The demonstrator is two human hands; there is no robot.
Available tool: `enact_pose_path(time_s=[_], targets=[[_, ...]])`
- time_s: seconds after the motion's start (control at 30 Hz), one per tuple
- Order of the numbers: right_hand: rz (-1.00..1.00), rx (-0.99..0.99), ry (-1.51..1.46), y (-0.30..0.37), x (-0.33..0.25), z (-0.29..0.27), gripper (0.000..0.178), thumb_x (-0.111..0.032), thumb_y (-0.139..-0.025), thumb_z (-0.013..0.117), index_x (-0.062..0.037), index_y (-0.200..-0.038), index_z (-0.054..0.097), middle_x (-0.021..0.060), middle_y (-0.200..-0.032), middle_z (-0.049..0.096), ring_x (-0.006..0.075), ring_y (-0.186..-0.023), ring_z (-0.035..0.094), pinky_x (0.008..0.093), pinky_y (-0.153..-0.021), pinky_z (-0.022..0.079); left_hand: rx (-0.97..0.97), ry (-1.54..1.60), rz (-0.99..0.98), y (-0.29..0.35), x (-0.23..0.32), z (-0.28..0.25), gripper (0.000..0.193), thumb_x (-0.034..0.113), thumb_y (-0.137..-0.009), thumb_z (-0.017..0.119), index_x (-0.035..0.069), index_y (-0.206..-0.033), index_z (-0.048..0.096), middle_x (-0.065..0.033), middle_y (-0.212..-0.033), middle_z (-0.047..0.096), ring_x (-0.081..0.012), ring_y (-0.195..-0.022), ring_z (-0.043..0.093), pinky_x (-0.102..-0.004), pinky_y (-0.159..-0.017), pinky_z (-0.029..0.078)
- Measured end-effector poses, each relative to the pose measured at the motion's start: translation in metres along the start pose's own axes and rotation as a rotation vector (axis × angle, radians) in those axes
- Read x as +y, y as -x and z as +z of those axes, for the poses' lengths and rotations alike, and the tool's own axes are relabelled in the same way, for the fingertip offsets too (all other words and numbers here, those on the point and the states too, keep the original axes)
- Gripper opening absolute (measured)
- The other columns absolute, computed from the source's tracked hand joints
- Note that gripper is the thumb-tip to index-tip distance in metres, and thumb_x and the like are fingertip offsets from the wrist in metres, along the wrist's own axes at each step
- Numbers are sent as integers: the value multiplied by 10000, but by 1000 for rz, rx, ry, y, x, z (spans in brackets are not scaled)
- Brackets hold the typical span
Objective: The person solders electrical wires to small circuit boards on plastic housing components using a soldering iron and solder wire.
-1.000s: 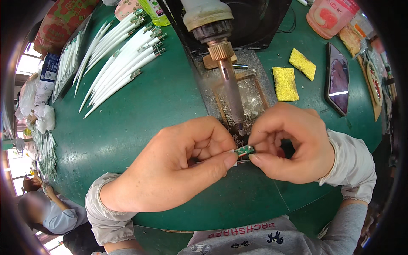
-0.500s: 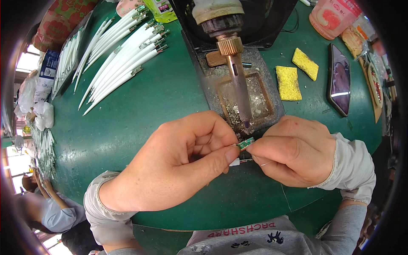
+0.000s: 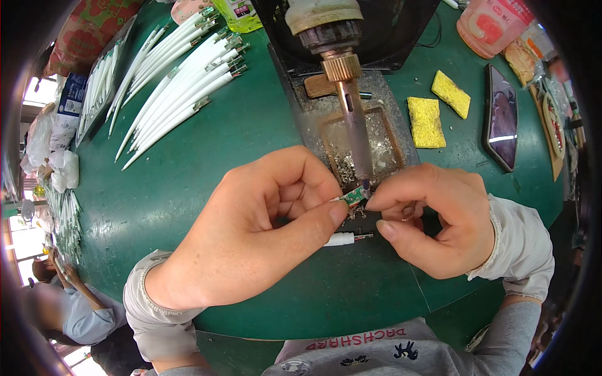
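Note:
My left hand [image 3: 251, 225] pinches a small green circuit board [image 3: 355, 196] between thumb and forefinger. Its far end is at the tip of an upright soldering iron [image 3: 355, 135]; whether they touch is hard to make out. My right hand [image 3: 439, 219] is just right of the board, thumb and forefinger apart and the other fingers curled. Something thin shows by those curled fingers, too small to name. Below the board, a white tube with a thin metal end [image 3: 342, 239] sticks out from under my left hand; its other end is hidden.
Behind the board stands a grimy tray [image 3: 392, 141] holding solder scraps. Two yellow sponges [image 3: 426, 122] and a phone [image 3: 500, 119] lie to the right, near a pink cup [image 3: 492, 28]. White tapered sticks [image 3: 182, 103] with green ends fan out at far left. Another person [image 3: 88, 313] sits at lower left.
My left hand has raised the board slightly toward the iron's tip. The right hand has let go of the board, its thumb and forefinger spreading apart. The white tube's visible end now shows more clearly.

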State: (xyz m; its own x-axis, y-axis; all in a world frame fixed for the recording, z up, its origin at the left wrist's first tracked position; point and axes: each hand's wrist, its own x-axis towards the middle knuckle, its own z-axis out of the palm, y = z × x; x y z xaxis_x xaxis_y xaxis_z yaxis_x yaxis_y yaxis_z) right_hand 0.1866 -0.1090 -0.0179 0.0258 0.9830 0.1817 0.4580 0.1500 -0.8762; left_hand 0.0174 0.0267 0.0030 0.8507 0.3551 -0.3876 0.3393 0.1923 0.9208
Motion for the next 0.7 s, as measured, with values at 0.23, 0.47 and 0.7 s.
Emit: enact_pose_path(time_s=[0.23, 0.47, 0.7], targets=[[-162, 68, 138, -1, 4, 3, 258, 32, -707, 613, -5, -961, 603, 50, -663, 583, 119, -504, 551, 224, -455, 431, -1, 6, -52, 0, 4, 0, 138, 114, -857, 566, 17, -927, 497, -38, -689, 561, -37, -512, 468, -151, -430, 319], [-268, 111, 197, -3, 7, 6, 257, 32, -691, 614, 4, -947, 616, 54, -650, 586, 131, -497, 555, 233, -442, 438, -7, 19, -47, 0, 3, 1, 140, 106, -858, 570, 14, -933, 497, -38, -692, 559, -37, -513, 468, -151, -435, 326], [-153, -30, 88, -2, 2, -2, 247, -6, -756, 583, 20, -995, 531, 66, -659, 568, 116, -498, 525, 214, -475, 430, -14, 10, -18, -2, 2, 0, 132, 72, -837, 578, 5, -927, 507, -31, -707, 555, -37, -560, 480, -155, -469, 348]])
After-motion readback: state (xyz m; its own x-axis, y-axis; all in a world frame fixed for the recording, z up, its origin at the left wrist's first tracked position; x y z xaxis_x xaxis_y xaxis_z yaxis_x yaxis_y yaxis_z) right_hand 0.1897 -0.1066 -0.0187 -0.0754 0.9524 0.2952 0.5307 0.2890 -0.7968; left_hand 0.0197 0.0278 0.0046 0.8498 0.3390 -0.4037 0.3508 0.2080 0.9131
